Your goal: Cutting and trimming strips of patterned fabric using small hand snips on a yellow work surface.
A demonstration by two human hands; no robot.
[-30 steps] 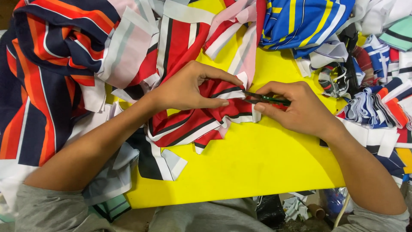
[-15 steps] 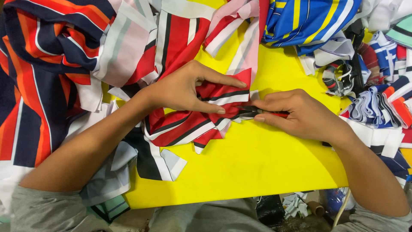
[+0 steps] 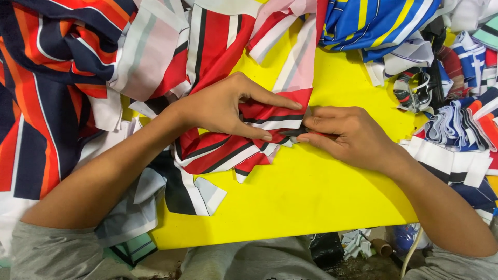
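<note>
The left hand [image 3: 225,109] pinches a red striped fabric strip [image 3: 270,116] on the yellow table [image 3: 311,197]. The right hand [image 3: 345,135], touching the strip's right end, grips a small dark tool [image 3: 294,133], mostly hidden.

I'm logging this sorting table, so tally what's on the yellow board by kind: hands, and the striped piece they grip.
Hands: 2, left hand and right hand
Red striped fabric piece in their grip: 1
Yellow board: 1
Total: 4
</note>
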